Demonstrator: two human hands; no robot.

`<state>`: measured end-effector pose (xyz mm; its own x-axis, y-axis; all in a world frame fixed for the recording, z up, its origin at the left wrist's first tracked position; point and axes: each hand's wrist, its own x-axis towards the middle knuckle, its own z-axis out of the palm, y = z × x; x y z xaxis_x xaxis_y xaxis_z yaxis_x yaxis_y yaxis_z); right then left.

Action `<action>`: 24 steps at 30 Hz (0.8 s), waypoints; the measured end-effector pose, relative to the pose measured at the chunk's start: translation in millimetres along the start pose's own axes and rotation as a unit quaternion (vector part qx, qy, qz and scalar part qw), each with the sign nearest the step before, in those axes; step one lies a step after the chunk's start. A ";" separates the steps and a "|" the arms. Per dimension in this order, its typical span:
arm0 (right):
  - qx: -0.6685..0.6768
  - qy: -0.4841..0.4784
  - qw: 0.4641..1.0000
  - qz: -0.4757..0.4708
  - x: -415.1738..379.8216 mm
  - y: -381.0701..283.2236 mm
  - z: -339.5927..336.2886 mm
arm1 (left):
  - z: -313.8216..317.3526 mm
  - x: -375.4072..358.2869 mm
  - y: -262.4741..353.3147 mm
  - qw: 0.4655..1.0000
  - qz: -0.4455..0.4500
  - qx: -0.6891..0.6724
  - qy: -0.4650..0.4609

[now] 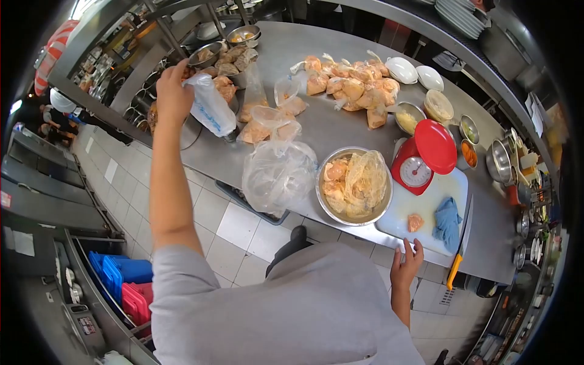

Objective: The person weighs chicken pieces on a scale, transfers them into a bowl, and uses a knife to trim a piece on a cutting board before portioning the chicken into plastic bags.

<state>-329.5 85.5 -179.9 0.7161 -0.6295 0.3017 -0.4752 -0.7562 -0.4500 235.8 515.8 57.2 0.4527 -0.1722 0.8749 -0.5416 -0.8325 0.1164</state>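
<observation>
At the left end of the steel table, my left hand (174, 91) is at the top of a white plastic bag roll (211, 106), its fingers bent and partly hidden. My right hand (407, 266) is held at the table's front edge, fingers apart and empty, below a small piece of raw meat (415, 222) on the white cutting board (395, 224). A steel bowl (324, 204) of meat with clear plastic stands in front of me. Beside it are an empty-looking clear bag (277, 176) and a red scale (415, 171) with a red pan (435, 146).
Filled bags (356, 85) lie at the back of the table. A yellow-handled knife (460, 249) lies at the board's right, its handle over the edge, near a blue cloth (448, 224). Small bowls line the right side. Steel shelf posts rise at the left.
</observation>
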 end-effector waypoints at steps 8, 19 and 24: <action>0.042 0.035 0.998 -0.019 16.7 -2.3 -1.3 | 35.4 38.7 -64.3 0.937 -0.072 0.124 -0.319; 0.006 0.037 0.999 0.019 -12.8 14.6 -6.6 | 27.1 48.8 -72.9 0.918 0.081 0.028 -0.388; 0.033 0.030 0.997 0.058 -15.6 17.6 -6.2 | 1.0 80.0 -40.1 0.964 0.068 0.038 -0.255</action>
<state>-352.2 80.9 -187.3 0.6256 -0.7227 0.2940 -0.5159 -0.6659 -0.5389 294.5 534.9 122.0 0.6817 -0.5024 0.5318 -0.5753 -0.8172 -0.0346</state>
